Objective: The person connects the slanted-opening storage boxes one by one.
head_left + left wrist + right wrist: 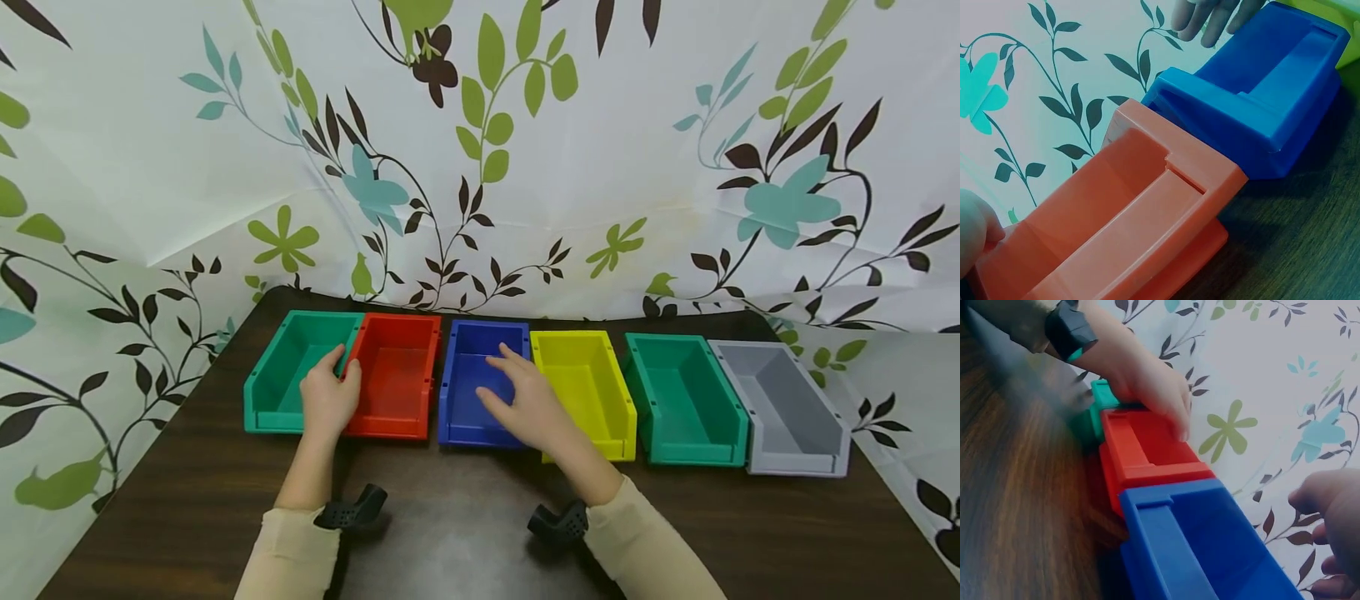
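Observation:
My left hand point(330, 398) is at the side wall between the left green bin point(258, 392) and the red bin point(393, 379). It grips the red bin's left wall, with the thumb on the red side and the fingers over the green side. In the right wrist view the thumb of that hand reaches down into the red bin point(1163, 440). Above the blue bin point(465, 375) and the yellow bin's left edge, my right hand point(528, 400) is spread with nothing in it. The right wrist view shows it apart from the blue bin point(1229, 531).
Right of the blue bin stand the yellow bin point(581, 379), a second green bin point(686, 400) and a grey bin point(787, 408). All the bins line the back of the dark wooden table point(457, 533). A leaf-patterned cloth point(600, 100) hangs behind.

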Tool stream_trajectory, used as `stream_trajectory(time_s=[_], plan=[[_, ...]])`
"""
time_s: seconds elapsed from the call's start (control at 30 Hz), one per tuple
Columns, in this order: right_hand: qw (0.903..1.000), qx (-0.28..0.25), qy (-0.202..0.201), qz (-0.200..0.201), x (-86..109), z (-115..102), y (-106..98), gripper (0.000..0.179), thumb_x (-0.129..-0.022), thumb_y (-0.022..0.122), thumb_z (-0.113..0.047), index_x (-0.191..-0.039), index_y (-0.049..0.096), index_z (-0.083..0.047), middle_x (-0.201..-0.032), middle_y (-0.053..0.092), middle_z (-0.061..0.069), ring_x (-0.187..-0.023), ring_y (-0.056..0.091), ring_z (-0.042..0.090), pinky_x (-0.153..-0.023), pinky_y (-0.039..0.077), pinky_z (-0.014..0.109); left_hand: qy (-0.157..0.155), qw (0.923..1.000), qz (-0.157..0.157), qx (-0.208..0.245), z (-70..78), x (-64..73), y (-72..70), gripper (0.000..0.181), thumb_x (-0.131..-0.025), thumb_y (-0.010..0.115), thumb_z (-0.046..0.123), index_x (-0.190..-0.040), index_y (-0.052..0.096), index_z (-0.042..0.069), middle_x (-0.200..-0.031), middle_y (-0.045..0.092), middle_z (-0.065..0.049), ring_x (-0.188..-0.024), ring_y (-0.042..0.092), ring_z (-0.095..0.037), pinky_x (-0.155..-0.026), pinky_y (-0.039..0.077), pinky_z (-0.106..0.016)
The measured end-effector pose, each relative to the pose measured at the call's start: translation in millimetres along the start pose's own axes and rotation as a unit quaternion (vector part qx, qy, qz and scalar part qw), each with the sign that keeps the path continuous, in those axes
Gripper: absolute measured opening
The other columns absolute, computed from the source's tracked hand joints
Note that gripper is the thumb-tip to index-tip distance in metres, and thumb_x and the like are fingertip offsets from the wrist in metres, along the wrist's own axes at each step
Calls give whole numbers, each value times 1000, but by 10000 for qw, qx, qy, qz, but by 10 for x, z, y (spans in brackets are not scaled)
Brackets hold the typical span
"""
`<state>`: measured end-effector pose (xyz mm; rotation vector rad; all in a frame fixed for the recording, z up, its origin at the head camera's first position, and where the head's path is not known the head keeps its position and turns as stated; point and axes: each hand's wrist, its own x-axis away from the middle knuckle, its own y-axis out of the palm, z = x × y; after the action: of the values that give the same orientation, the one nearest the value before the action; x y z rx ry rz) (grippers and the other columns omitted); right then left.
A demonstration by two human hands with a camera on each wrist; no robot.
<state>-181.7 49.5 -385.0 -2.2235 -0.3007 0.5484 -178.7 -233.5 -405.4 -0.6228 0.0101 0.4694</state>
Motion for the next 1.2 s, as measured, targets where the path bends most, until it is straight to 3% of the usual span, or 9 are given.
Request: stream_trajectory(time_s=[0.4, 0.57, 0.73, 0.83, 0.93, 1.03, 1.07, 1.13, 1.2], plan=[[9956, 526, 764, -110, -59, 90, -106, 53, -91, 59, -32, -134, 51, -2, -147, 38, 21, -136, 39, 35, -106, 36, 51, -113, 9998, -173, -4, -9, -28, -27, 49, -96, 48, 20, -140, 43, -1, -142, 46, -21, -124, 47, -40, -95, 46, -55], [9889, 887, 1190, -30, -170, 80, -157, 53, -91, 61, -25, -131, 50, 6, -133, 53, 24, -120, 55, 37, -97, 47, 47, -139, 9997, -178, 33, -10, -44, -26, 50, -95, 50, 21, -140, 43, 0, -142, 46, -21, -125, 46, -40, -95, 46, -54], [9834, 1053, 1474, -105, -285, 57, -186, 33, -88, 64, -22, -109, 64, 4, -93, 70, 15, -75, 65, 26, -67, 55, 35, -207, 9995, -165, 168, -15, -39, -40, 50, -95, 51, 20, -140, 44, 0, -142, 47, -20, -126, 46, -39, -95, 46, -54], [9804, 1050, 1649, -236, -335, 46, -197, 17, -88, 63, -18, -85, 63, -2, -67, 59, 6, -57, 54, 19, -52, 45, 27, -174, 9996, -121, 203, -14, -42, -48, 49, -95, 51, 20, -139, 45, -1, -141, 48, -21, -125, 46, -39, -96, 45, -54], [9788, 981, 1769, -332, -369, 36, -203, 24, -86, 60, -12, -65, 50, -8, -55, 42, 1, -48, 46, 17, -44, 37, 23, -119, 9997, -68, 210, -8, -44, -49, 48, -95, 52, 20, -138, 46, -1, -140, 49, -21, -124, 47, -40, -97, 45, -54], [9785, 827, 1849, -388, -392, 33, -205, 27, -86, 55, -8, -62, 44, -7, -55, 36, 2, -43, 43, 16, -41, 34, 21, -104, 9996, -71, 244, -12, -48, -44, 48, -95, 52, 19, -138, 46, -2, -140, 48, -21, -125, 46, -40, -97, 44, -54], [9790, 798, 1839, -364, -398, 34, -205, 22, -86, 55, -7, -65, 51, -3, -57, 43, 4, -44, 44, 16, -41, 35, 21, -101, 9996, -77, 243, -12, -47, -43, 48, -95, 52, 19, -138, 46, -2, -140, 48, -21, -125, 46, -40, -98, 44, -54], [9799, 788, 1805, -317, -410, 47, -204, 16, -86, 55, -8, -82, 63, 5, -72, 61, 13, -50, 49, 17, -44, 39, 22, -104, 9996, -100, 253, -17, -44, -40, 48, -95, 51, 19, -138, 46, -2, -140, 48, -21, -125, 46, -40, -98, 44, -54], [9806, 700, 1810, -272, -418, 75, -208, 29, -87, 55, -9, -108, 64, 10, -100, 67, 22, -53, 53, 20, -47, 42, 24, -101, 9996, -110, 242, -15, -39, -41, 48, -95, 51, 19, -138, 46, -2, -140, 48, -22, -126, 46, -40, -98, 44, -54]])
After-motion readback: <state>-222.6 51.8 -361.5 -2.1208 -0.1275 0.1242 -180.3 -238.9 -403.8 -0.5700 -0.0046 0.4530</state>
